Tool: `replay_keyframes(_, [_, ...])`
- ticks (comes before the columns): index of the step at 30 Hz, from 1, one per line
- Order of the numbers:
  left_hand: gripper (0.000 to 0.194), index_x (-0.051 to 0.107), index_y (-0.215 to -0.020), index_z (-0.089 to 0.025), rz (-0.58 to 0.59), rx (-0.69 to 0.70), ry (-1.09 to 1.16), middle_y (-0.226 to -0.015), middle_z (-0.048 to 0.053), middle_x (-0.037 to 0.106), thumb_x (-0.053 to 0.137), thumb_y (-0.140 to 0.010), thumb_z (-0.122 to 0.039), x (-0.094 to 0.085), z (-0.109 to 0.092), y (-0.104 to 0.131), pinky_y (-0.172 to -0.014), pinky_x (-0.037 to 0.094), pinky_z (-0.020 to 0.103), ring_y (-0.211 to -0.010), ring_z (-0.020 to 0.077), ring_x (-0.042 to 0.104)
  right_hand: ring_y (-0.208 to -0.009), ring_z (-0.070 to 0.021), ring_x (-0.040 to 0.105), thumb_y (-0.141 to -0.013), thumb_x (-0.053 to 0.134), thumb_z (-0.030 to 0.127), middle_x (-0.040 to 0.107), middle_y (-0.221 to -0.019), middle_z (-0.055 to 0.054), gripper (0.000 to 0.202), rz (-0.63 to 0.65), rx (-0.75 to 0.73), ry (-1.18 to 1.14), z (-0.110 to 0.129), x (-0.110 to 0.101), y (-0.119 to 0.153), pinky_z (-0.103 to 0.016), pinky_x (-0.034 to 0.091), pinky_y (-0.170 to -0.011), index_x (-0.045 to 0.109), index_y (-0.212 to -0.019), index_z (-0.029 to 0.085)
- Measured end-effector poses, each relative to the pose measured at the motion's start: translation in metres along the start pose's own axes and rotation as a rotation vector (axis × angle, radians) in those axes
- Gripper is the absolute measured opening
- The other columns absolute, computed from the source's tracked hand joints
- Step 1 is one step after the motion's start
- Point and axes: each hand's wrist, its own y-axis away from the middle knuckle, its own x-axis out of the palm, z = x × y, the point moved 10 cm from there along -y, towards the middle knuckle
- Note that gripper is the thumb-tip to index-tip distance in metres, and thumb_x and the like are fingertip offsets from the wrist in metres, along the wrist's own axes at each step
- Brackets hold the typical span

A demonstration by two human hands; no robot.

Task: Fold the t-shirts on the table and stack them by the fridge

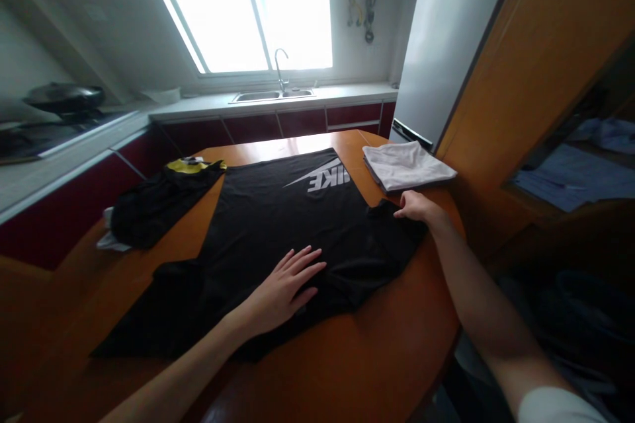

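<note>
A black T-shirt with a white NIKE print lies spread over the wooden table, its neck side toward me and its printed end toward the window. My left hand rests flat on the upper middle of the shirt, fingers apart. At the right sleeve, my right hand pinches the dark cloth between thumb and fingers. The sleeve is a little bunched there, while the left sleeve lies stretched out to the side.
A folded stack of white and grey cloth lies on the table beyond my right hand. To the left is a crumpled black garment with yellow trim. Behind stand a counter with a sink and a fridge.
</note>
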Motion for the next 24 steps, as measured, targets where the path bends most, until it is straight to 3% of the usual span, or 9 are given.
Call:
replay_keyframes(5, [0.048, 0.046, -0.151, -0.033, 0.009, -0.001, -0.005, -0.162, 0.005, 0.039, 0.051, -0.104, -0.038, 0.003, 0.003, 0.0, -0.123, 0.026, 0.056, -0.152, 0.0271, 0.03, -0.093, -0.0228, 0.068, -0.072, 0.087, 0.031, 0.073, -0.104, -0.011, 0.036, -0.036, -0.021, -0.035, -0.002, -0.003, -0.002, -0.026, 0.048, -0.07, 0.068, -0.098, 0.015])
replay_keyframes(9, [0.048, 0.047, -0.151, -0.032, -0.007, -0.007, -0.017, -0.163, 0.005, 0.037, 0.049, -0.104, -0.042, 0.0, -0.001, 0.001, -0.123, 0.025, 0.058, -0.154, 0.0282, 0.024, -0.084, -0.0216, 0.068, -0.079, 0.081, 0.032, 0.074, -0.094, -0.012, 0.028, 0.028, -0.029, -0.1, -0.002, 0.002, 0.0, -0.026, 0.046, -0.064, 0.07, -0.094, 0.011])
replay_keyframes(13, [0.054, 0.041, -0.155, -0.03, 0.002, 0.043, 0.026, -0.164, 0.006, 0.034, 0.05, -0.103, -0.045, -0.01, -0.029, -0.009, -0.124, 0.024, 0.056, -0.155, 0.0281, 0.02, -0.077, -0.0197, 0.068, -0.081, 0.078, 0.03, 0.074, -0.085, -0.01, 0.02, 0.065, -0.049, -0.136, 0.001, 0.006, 0.001, -0.025, 0.045, -0.061, 0.073, -0.088, 0.011])
replay_keyframes(17, [0.056, 0.039, -0.156, -0.029, 0.058, 0.134, 0.124, -0.162, 0.006, 0.039, 0.049, -0.103, -0.046, -0.011, -0.068, -0.043, -0.124, 0.028, 0.051, -0.153, 0.0254, 0.027, -0.073, -0.0183, 0.066, -0.078, 0.081, 0.029, 0.073, -0.078, -0.008, 0.019, 0.033, -0.058, -0.158, 0.001, 0.005, -0.003, -0.024, 0.045, -0.06, 0.073, -0.082, 0.012])
replay_keyframes(21, [0.053, 0.046, -0.152, -0.026, 0.089, 0.197, 0.151, -0.158, 0.007, 0.044, 0.045, -0.104, -0.048, 0.008, -0.09, -0.079, -0.124, 0.027, 0.05, -0.152, 0.0255, 0.029, -0.074, -0.018, 0.066, -0.076, 0.081, 0.026, 0.074, -0.08, -0.008, 0.017, 0.0, -0.095, -0.2, 0.002, 0.002, -0.008, -0.023, 0.046, -0.063, 0.074, -0.083, 0.012])
replay_keyframes(24, [0.062, 0.04, -0.156, -0.027, 0.185, 0.274, 0.129, -0.162, 0.008, 0.037, 0.049, -0.101, -0.055, 0.033, -0.102, -0.086, -0.125, 0.02, 0.056, -0.154, 0.0281, 0.025, -0.079, -0.0168, 0.067, -0.079, 0.078, 0.021, 0.076, -0.088, -0.008, 0.015, 0.03, -0.163, -0.234, 0.007, 0.001, -0.007, -0.021, 0.046, -0.066, 0.075, -0.09, 0.011])
